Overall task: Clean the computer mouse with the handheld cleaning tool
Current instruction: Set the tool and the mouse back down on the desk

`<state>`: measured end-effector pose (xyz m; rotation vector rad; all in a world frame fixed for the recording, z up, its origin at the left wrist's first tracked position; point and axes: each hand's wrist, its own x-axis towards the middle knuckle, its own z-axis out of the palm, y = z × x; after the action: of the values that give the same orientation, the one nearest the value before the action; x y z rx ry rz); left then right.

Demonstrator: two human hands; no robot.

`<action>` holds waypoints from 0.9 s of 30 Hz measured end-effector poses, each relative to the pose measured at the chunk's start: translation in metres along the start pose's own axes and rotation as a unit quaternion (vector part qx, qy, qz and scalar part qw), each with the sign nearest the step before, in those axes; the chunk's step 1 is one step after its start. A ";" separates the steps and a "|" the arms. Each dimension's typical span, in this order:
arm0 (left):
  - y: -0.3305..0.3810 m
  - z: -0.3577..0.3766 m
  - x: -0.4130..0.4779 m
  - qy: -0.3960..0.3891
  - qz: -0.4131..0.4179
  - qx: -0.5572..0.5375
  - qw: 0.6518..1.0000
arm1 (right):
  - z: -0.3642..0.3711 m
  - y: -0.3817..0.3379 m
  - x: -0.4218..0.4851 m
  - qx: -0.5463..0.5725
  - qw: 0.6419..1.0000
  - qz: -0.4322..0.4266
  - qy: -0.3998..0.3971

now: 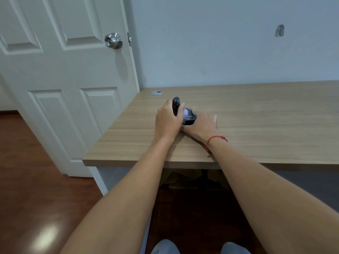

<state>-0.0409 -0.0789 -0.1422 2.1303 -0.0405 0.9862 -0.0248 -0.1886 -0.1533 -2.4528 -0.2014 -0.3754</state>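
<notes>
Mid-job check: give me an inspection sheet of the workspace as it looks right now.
Surface: wooden desk, mostly bare.
Job's things: dark handheld cleaning tool over the dark mouse; contact not visible.
Clutter: nothing seen.
Hands: left hand wrapped around the tool; right hand low on the desk beside the mouse, its grip on the mouse hidden; red string on that wrist.
Cables: nothing seen; metal grommet near the desk's back corner.
Surroundings: white door with silver knob, pale wall, wood floor.
</notes>
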 end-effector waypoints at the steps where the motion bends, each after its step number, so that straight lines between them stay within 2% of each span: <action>1: -0.002 0.000 0.001 0.011 -0.022 0.041 0.999 | 0.000 -0.001 -0.001 0.001 1.000 0.003 0.006; 2: -0.005 0.000 0.003 0.027 -0.044 0.069 0.996 | 0.000 -0.002 -0.003 0.003 1.000 0.004 0.010; 4: -0.006 -0.001 0.005 0.042 -0.047 0.051 0.997 | 0.000 -0.003 -0.004 0.004 1.000 0.006 0.009; 7: -0.004 -0.002 0.005 0.000 -0.026 -0.040 0.999 | 0.000 -0.002 -0.003 -0.001 1.000 0.005 -0.002; 9: -0.006 -0.002 0.008 -0.026 -0.035 -0.042 0.998 | 0.000 -0.002 -0.003 0.002 1.000 0.009 0.000; 12: -0.017 -0.003 0.016 -0.058 -0.041 0.010 0.997 | -0.004 -0.004 -0.007 0.000 1.000 0.012 -0.011; 16: -0.027 -0.004 0.022 -0.066 -0.007 0.097 0.993 | -0.006 -0.005 -0.008 -0.014 1.000 0.019 -0.008; 20: -0.034 0.002 0.026 -0.125 0.002 0.164 0.978 | 0.000 -0.007 0.000 -0.048 0.998 0.029 0.002; 27: -0.033 0.009 0.025 -0.170 -0.029 0.166 0.971 | 0.006 -0.005 0.015 -0.064 0.996 0.052 -0.016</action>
<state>-0.0064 -0.0547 -0.1503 2.5729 0.0203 0.6160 -0.0108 -0.1801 -0.1503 -2.5837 -0.0639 -0.3133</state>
